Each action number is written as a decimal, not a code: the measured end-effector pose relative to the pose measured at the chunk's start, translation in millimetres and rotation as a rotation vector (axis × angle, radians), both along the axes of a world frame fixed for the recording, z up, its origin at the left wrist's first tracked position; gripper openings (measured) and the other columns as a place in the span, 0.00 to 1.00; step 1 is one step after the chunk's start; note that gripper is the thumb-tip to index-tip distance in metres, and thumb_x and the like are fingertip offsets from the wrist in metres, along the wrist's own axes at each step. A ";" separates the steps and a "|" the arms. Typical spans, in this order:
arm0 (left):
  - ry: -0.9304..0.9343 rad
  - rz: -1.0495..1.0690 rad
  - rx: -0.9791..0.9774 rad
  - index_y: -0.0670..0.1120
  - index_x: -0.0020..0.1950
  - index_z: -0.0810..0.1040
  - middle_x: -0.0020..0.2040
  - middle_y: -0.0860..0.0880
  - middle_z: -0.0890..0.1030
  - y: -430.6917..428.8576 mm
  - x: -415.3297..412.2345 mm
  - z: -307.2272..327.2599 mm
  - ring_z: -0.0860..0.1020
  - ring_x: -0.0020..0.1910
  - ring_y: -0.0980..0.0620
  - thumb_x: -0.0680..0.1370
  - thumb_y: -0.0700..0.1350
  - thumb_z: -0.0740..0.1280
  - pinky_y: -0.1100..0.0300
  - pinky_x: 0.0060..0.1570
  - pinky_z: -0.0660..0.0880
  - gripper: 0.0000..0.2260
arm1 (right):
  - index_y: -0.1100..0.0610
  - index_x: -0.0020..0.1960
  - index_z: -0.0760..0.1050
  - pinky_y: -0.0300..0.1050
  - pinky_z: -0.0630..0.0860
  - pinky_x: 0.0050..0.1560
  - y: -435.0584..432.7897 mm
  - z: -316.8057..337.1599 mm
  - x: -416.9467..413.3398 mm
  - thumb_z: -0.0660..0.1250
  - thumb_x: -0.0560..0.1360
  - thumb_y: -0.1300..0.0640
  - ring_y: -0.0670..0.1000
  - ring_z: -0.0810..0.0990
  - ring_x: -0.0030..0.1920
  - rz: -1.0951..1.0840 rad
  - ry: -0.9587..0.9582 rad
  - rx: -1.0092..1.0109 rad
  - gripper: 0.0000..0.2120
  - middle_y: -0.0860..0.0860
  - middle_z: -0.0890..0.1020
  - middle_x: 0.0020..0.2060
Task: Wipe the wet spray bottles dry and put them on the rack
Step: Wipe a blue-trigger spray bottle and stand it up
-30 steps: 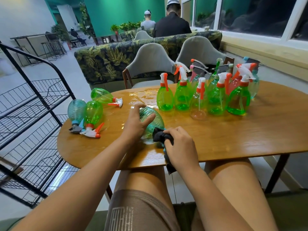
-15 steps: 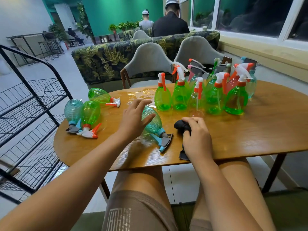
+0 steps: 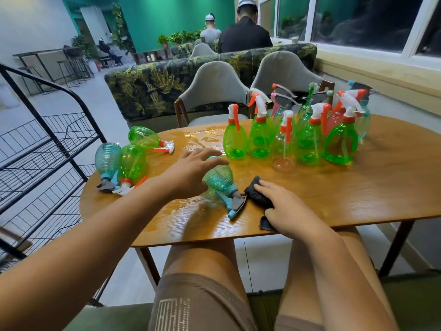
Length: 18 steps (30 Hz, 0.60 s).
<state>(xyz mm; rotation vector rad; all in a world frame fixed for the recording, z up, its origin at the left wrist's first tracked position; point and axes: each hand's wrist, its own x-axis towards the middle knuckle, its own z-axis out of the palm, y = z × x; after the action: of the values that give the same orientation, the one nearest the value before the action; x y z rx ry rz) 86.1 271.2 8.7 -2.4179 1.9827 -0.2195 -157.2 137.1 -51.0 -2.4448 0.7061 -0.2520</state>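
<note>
A teal spray bottle (image 3: pixel 220 181) lies on its side on the wet wooden table (image 3: pixel 334 197), its blue nozzle toward me. My left hand (image 3: pixel 191 172) hovers over its body with fingers spread and straight. My right hand (image 3: pixel 285 210) rests on a dark cloth (image 3: pixel 256 193) beside the nozzle, fingers fairly flat. Three more bottles lie at the table's left: a teal one (image 3: pixel 106 158) and two green ones (image 3: pixel 131 162) (image 3: pixel 143 137). Several upright bottles (image 3: pixel 307 137) stand at the back. The black wire rack (image 3: pixel 40 168) stands to the left of the table.
Water pools on the table near its far edge (image 3: pixel 202 137) and around the lying bottle. Two grey chairs (image 3: pixel 214 91) stand behind the table, with a leaf-patterned sofa beyond. People sit in the background. My knees are under the near table edge.
My right hand moved with the cloth from the bottle's nozzle to the table on its right. My left hand let go of the bottle and spread open above it.
</note>
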 end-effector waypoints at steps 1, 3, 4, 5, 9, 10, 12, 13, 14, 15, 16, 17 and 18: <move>-0.025 0.001 0.003 0.65 0.82 0.60 0.85 0.55 0.57 -1.5 -0.2 -1.4 0.54 0.84 0.47 0.76 0.41 0.73 0.41 0.81 0.55 0.40 | 0.48 0.83 0.64 0.46 0.56 0.82 -0.2 0.4 -0.4 0.63 0.76 0.68 0.48 0.59 0.81 -0.014 -0.019 -0.004 0.38 0.44 0.62 0.82; -0.073 0.004 -0.001 0.64 0.83 0.59 0.85 0.54 0.57 -5.1 -0.7 -5.2 0.54 0.84 0.46 0.76 0.39 0.74 0.42 0.81 0.55 0.42 | 0.49 0.80 0.69 0.47 0.61 0.80 -1.6 1.5 -1.8 0.67 0.75 0.66 0.49 0.66 0.78 -0.039 -0.071 -0.017 0.35 0.46 0.70 0.78; -0.097 0.007 -0.005 0.65 0.83 0.58 0.85 0.53 0.57 -6.7 -0.8 -7.5 0.54 0.84 0.46 0.76 0.38 0.74 0.42 0.81 0.55 0.43 | 0.49 0.78 0.72 0.47 0.64 0.78 -2.1 1.5 -2.4 0.69 0.75 0.65 0.50 0.69 0.75 -0.053 -0.098 -0.024 0.32 0.46 0.73 0.75; -0.120 0.007 -0.008 0.65 0.83 0.57 0.85 0.53 0.57 -8.3 -0.9 -9.7 0.53 0.85 0.46 0.77 0.37 0.73 0.42 0.81 0.55 0.43 | 0.49 0.76 0.75 0.47 0.67 0.76 -2.6 0.7 -2.6 0.70 0.75 0.64 0.50 0.71 0.72 -0.065 -0.123 -0.032 0.30 0.47 0.76 0.72; -0.177 -0.006 -0.023 0.66 0.83 0.56 0.85 0.51 0.57 -11.1 0.7 -15.8 0.54 0.84 0.44 0.78 0.39 0.73 0.41 0.80 0.58 0.43 | 0.48 0.67 0.81 0.47 0.74 0.66 -2.9 -3.8 0.0 0.71 0.74 0.63 0.50 0.76 0.62 -0.092 -0.198 -0.050 0.24 0.47 0.81 0.61; -0.186 -0.008 -0.029 0.66 0.83 0.56 0.85 0.50 0.58 -11.0 1.2 -15.8 0.55 0.84 0.44 0.78 0.41 0.75 0.41 0.80 0.59 0.42 | 0.47 0.65 0.81 0.48 0.75 0.64 -2.9 -4.8 0.8 0.71 0.74 0.63 0.50 0.77 0.60 -0.095 -0.215 -0.049 0.22 0.47 0.81 0.58; -0.201 -0.007 -0.041 0.64 0.83 0.58 0.84 0.50 0.60 -10.4 2.5 -15.1 0.57 0.83 0.44 0.77 0.45 0.77 0.43 0.79 0.61 0.41 | 0.47 0.63 0.82 0.50 0.76 0.61 -4.0 -7.0 1.8 0.71 0.73 0.62 0.51 0.77 0.58 -0.112 -0.258 -0.052 0.20 0.47 0.82 0.56; -0.201 -0.003 -0.047 0.64 0.83 0.59 0.84 0.50 0.60 -9.6 3.5 -14.6 0.58 0.82 0.44 0.77 0.47 0.77 0.44 0.78 0.62 0.41 | 0.47 0.62 0.82 0.49 0.76 0.59 -4.3 -7.6 2.0 0.71 0.73 0.62 0.51 0.77 0.57 -0.129 -0.283 -0.056 0.20 0.47 0.82 0.55; -0.200 0.001 -0.055 0.64 0.82 0.59 0.83 0.50 0.61 -8.4 4.7 -14.5 0.59 0.82 0.44 0.76 0.48 0.78 0.44 0.78 0.62 0.41 | 0.46 0.61 0.81 0.49 0.75 0.57 -4.7 -8.3 2.1 0.71 0.73 0.62 0.51 0.77 0.57 -0.149 -0.316 -0.066 0.19 0.46 0.82 0.55; -0.200 0.006 -0.065 0.64 0.82 0.60 0.83 0.50 0.62 -6.7 6.4 -14.6 0.60 0.81 0.44 0.76 0.50 0.78 0.44 0.77 0.62 0.41 | 0.47 0.60 0.81 0.48 0.75 0.56 -5.3 -9.0 2.3 0.71 0.73 0.61 0.51 0.77 0.56 -0.172 -0.354 -0.077 0.18 0.46 0.82 0.54; -0.200 0.012 -0.080 0.64 0.82 0.60 0.82 0.51 0.62 -4.7 8.7 -14.9 0.61 0.80 0.45 0.75 0.52 0.79 0.44 0.77 0.62 0.41 | 0.47 0.59 0.80 0.49 0.76 0.54 -5.5 -8.9 2.5 0.72 0.73 0.61 0.52 0.77 0.56 -0.197 -0.395 -0.084 0.17 0.47 0.82 0.53; -0.192 0.022 -0.100 0.63 0.82 0.60 0.82 0.51 0.63 -2.4 11.1 -15.3 0.62 0.80 0.45 0.74 0.54 0.79 0.44 0.77 0.62 0.41 | 0.47 0.58 0.80 0.49 0.76 0.53 -5.5 -8.4 2.6 0.72 0.74 0.61 0.52 0.77 0.55 -0.226 -0.434 -0.088 0.16 0.47 0.82 0.52; -0.173 0.033 -0.125 0.63 0.82 0.60 0.82 0.52 0.64 0.0 13.2 -15.4 0.63 0.79 0.45 0.73 0.55 0.80 0.44 0.76 0.63 0.42 | 0.47 0.58 0.79 0.49 0.77 0.51 -5.3 -7.6 2.6 0.73 0.74 0.60 0.52 0.78 0.54 -0.257 -0.469 -0.090 0.15 0.47 0.81 0.51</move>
<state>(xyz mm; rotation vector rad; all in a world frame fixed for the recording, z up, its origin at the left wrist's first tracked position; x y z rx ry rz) 99.3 271.3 -6.7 -2.4064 1.9074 -0.5478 -154.6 131.8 -58.7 -2.2440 0.8025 -0.9389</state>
